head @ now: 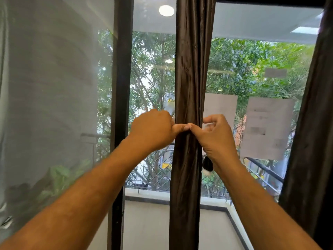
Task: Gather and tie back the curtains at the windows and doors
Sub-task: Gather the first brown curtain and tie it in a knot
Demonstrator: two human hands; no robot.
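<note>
A dark brown satin curtain [191, 69] hangs gathered into a narrow column in front of the glass, pinched tight at hand height. My left hand [153, 129] wraps its left side and my right hand [216, 134] its right side, thumbs meeting at the front of the bundle. Both hands squeeze the fabric. A small black item [207, 165] hangs just below my right wrist beside the curtain; what it is cannot be told. No tie band is clearly visible.
A second dark curtain [310, 132] hangs at the right edge. A sheer white curtain [45, 105] covers the left. A black door frame post [119, 105] stands left of the bundle. Papers [266, 127] are stuck on the glass; a balcony railing [266, 170] lies outside.
</note>
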